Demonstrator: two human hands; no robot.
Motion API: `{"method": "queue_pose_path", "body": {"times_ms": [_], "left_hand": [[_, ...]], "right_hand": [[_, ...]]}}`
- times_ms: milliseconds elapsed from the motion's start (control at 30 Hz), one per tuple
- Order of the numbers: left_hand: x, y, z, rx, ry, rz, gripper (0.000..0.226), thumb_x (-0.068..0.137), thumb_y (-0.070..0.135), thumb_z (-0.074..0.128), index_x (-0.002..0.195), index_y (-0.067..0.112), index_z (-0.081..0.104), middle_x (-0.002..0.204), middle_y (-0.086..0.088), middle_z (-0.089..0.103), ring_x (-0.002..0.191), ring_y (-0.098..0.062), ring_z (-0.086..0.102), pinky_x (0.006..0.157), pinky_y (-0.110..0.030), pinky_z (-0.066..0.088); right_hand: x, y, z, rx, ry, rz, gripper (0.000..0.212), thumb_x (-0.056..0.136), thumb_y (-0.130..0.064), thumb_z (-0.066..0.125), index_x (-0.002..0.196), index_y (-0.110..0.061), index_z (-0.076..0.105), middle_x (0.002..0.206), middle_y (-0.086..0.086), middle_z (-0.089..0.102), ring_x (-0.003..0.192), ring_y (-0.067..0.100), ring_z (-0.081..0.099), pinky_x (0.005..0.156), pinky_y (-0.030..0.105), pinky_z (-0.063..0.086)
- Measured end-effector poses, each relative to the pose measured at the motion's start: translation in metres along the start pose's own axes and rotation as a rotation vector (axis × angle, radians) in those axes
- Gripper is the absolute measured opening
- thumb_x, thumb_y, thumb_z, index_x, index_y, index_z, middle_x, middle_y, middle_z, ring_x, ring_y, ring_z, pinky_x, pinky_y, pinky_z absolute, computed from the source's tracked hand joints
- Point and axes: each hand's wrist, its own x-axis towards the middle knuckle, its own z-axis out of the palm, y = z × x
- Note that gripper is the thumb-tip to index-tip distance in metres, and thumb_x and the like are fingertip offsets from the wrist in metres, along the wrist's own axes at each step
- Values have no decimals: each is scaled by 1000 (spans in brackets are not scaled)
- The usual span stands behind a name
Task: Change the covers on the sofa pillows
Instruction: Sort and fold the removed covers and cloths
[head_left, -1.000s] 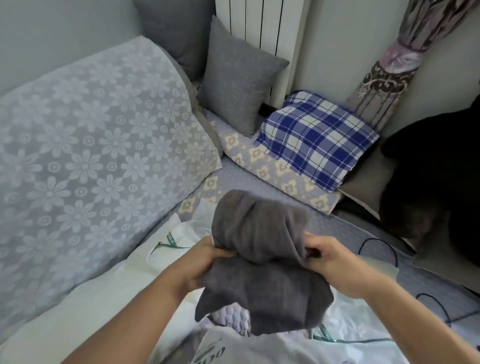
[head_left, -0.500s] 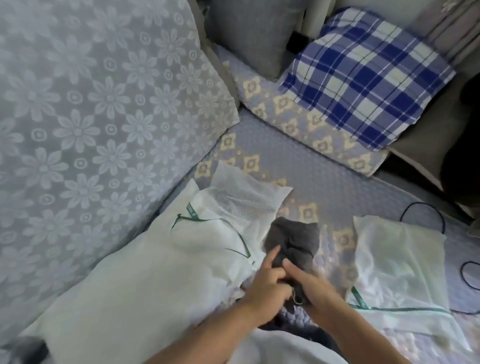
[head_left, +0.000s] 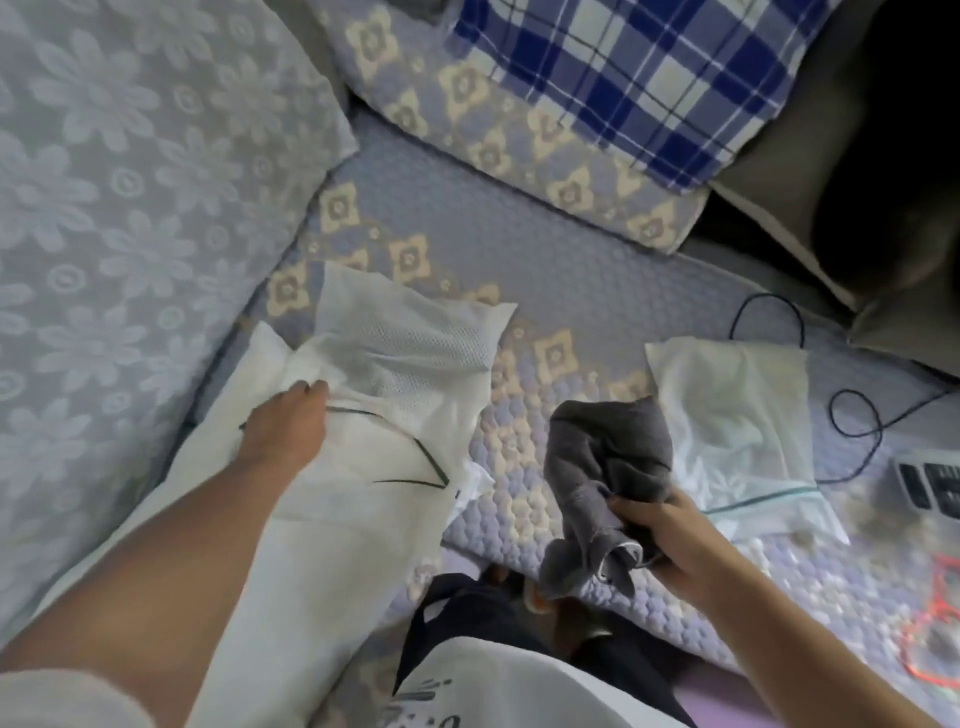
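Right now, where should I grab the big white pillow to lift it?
Probably the near end of the white pillow, from its right side. The left hand already rests near the far, meshy end, and the right long edge lies free on the sofa, while the left edge is tucked against the flowered cushion.

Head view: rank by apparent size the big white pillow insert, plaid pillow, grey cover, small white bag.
1. big white pillow insert
2. plaid pillow, cropped by the frame, so unsure
3. small white bag
4. grey cover, bunched in the right hand
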Motion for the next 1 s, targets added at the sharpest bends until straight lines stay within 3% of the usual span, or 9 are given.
{"method": "queue_pose_path", "body": {"times_ms": [167, 333, 433, 500, 633, 733, 833, 900, 1000], "left_hand": [[-31, 32, -62, -376, 52, 44, 29, 103, 33, 47, 89, 10, 57, 83, -19, 67, 82, -41, 61, 67, -42, 45], [-74, 84, -134, -618, 38, 153, 46, 102, 35, 53, 62, 13, 50, 49, 2, 48, 47, -10, 49, 52, -31, 33], [-106, 116, -168, -686, 142, 222, 44, 101, 38, 56, 66, 11, 59, 51, 4, 52, 51, -6, 47, 56, -26, 38], [-128, 129, -186, -691, 220, 245, 42, 101, 39, 56, 68, 13, 61, 56, 3, 57, 57, -7, 52, 62, -34, 45], [-161, 141, -208, -749, 355, 277, 41, 101, 38, 56, 70, 12, 56, 59, -7, 51, 56, -8, 41, 59, -43, 43], [-177, 154, -217, -759, 322, 304, 40, 101, 38, 57, 76, 7, 64, 60, -8, 55, 57, -14, 48, 60, -39, 41], [-185, 174, -218, -729, 292, 301, 48, 99, 40, 59, 65, 6, 54, 54, -6, 47, 50, -16, 44, 55, -38, 37], [-195, 184, -220, -727, 262, 333, 45, 99, 40, 60, 64, 10, 59, 52, 8, 51, 52, -9, 49, 58, -35, 42], [-212, 195, -226, -771, 256, 358, 28, 99, 37, 61, 86, 19, 78, 66, 5, 70, 64, -8, 63, 68, -34, 50]], "right_hand": [[-37, -26, 11, -159, -64, -150, 27, 84, 6, 68, 108, -4, 67, 100, 28, 71, 87, 37, 71, 68, 41, 57], [-92, -50, 44, -883, -28, -615, 46, 77, -19, 71, 95, -58, 57, 84, -23, 68, 78, 0, 64, 70, 21, 49], [-113, -51, 78, -869, -200, -675, 37, 81, -21, 63, 102, -51, 56, 84, -20, 65, 80, 5, 61, 69, 22, 46], [-117, -57, 90, -848, -227, -709, 34, 83, -21, 61, 107, -45, 58, 84, -18, 64, 79, 9, 60, 68, 26, 43], [-118, -76, 73, -888, 10, -688, 56, 88, -21, 55, 136, -49, 47, 106, -3, 69, 96, 27, 64, 71, 34, 46], [-135, -77, 55, -1109, 91, -960, 63, 88, -24, 50, 143, -47, 33, 107, -1, 56, 91, 30, 62, 67, 37, 46], [-160, -67, 52, -1144, -100, -1118, 54, 85, -26, 49, 136, -42, 40, 102, -1, 55, 84, 32, 61, 63, 34, 40], [-161, -64, 56, -1135, -102, -1054, 49, 85, -24, 48, 131, -37, 43, 101, 1, 57, 85, 33, 61, 65, 37, 43], [-129, -82, 52, -1003, 119, -772, 42, 85, -22, 48, 127, -32, 50, 105, 5, 68, 95, 33, 65, 70, 34, 45]]}}
